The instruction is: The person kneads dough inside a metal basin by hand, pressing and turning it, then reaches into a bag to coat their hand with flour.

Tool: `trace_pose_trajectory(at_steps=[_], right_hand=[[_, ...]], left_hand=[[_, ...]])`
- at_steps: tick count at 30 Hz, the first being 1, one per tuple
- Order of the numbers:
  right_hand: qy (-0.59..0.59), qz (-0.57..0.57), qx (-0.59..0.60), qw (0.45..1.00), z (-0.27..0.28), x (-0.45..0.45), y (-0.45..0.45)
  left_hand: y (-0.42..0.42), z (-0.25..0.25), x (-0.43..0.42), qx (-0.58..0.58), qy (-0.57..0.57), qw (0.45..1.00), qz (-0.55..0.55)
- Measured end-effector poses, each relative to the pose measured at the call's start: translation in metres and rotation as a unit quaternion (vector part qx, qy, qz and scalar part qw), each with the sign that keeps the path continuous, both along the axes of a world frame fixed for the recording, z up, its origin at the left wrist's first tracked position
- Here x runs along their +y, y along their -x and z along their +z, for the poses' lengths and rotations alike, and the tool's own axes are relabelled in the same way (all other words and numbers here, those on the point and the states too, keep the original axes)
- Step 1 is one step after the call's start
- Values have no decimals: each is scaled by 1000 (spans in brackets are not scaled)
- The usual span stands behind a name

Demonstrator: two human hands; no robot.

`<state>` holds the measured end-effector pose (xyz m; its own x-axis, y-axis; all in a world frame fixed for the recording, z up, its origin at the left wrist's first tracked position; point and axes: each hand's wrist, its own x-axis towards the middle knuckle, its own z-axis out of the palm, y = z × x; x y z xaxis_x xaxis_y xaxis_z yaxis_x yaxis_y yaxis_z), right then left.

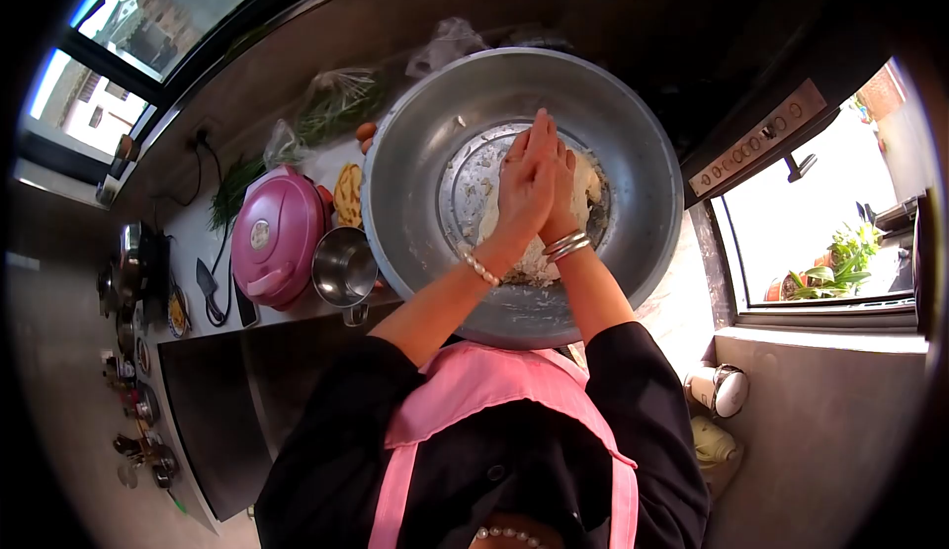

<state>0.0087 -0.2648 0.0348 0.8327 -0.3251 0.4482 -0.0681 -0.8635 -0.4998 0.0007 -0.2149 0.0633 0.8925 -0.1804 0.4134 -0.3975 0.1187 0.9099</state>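
The left hand (526, 188) and right hand (563, 198) were flat, fingers straight and uncurled, palm laid to palm above the bowl's floor; neither visibly gripped anything, though whatever lay between the palms was hidden; beads (481, 269) ringed the left wrist, bangles (566, 245) the right.

Below and partly behind them, the dough (591, 189) lay in the bowl (633, 223), with crumbs and floury smears about it; it looked soft, tacky and fairly heavy for its bulk, likely to stick to bare skin and to tear if pinched; the better hold seemed to be both palms spread beneath its edges, or the heels of the hands for pressing; the wide, smooth bowl might slide unless steadied at its rim.

Beside the bowl, on the left, stood a pot (344, 267); beyond it were a pink cooker (282, 235), flatbread (348, 193), eggs (366, 132) and bagged greens (336, 104).
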Motion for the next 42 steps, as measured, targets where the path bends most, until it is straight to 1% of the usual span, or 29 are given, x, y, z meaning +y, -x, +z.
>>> trace_pose_trajectory(at_steps=[3,4,6,9,10,11,12,14,15,16,18,21,23,24,26,27,28,29,30,31,33,35,36,39,42], right_hand=[[76,-63,-8,995,-3,3,-5],[121,-38,9,992,-3,4,0],[215,15,37,976,2,5,14],[246,54,86,964,8,18,30],[222,79,68,969,13,15,36],[438,-18,98,893,5,12,33],[626,-114,125,762,-11,10,28],[660,-129,142,727,-10,6,33],[519,-51,132,843,7,4,44],[359,34,117,925,16,4,51],[365,57,123,921,10,10,49],[375,88,132,913,-11,19,42],[387,109,137,905,-20,21,37],[380,98,100,914,-18,19,33],[466,68,200,859,-13,21,24],[350,109,209,907,-8,19,27],[228,145,212,939,-3,17,30],[189,154,206,948,-1,14,30],[171,159,194,953,0,15,32],[181,157,174,955,0,15,33],[259,136,126,948,-5,13,26],[314,119,91,938,-9,11,22],[333,112,74,933,-10,10,21],[377,93,37,921,-9,3,23],[394,82,20,915,-4,-1,23]], left_hand=[[9,-12,6,-147,-148,976,64],[5,-15,9,-61,-100,992,37],[-17,-19,11,110,3,994,-15],[-47,-21,23,91,-68,993,-28],[-52,-28,25,-181,-238,954,33],[-48,-36,25,-191,-287,938,15],[-30,-36,26,-198,-338,920,-5],[2,-34,26,-213,-432,875,-42],[8,-32,22,-229,-413,881,-34],[15,-29,20,-242,-395,886,-25],[24,-18,21,-266,-360,894,-1],[-10,13,20,-121,-537,835,-22],[-22,7,15,-55,-532,845,-13],[-21,8,13,-35,-528,848,-17],[-17,8,12,-11,-529,848,-39],[-12,7,13,-5,-533,844,-58],[-8,6,12,-1,-536,841,-77],[-4,6,11,4,-537,838,-95],[-1,5,11,-49,-557,828,-48],[-1,6,12,-62,-553,830,-47],[2,7,17,-84,-546,832,-47],[6,1,19,-141,-511,848,1],[11,7,21,-169,-493,853,24],[22,28,32,-201,-567,798,-34],[35,25,35,-217,-426,874,-81]])
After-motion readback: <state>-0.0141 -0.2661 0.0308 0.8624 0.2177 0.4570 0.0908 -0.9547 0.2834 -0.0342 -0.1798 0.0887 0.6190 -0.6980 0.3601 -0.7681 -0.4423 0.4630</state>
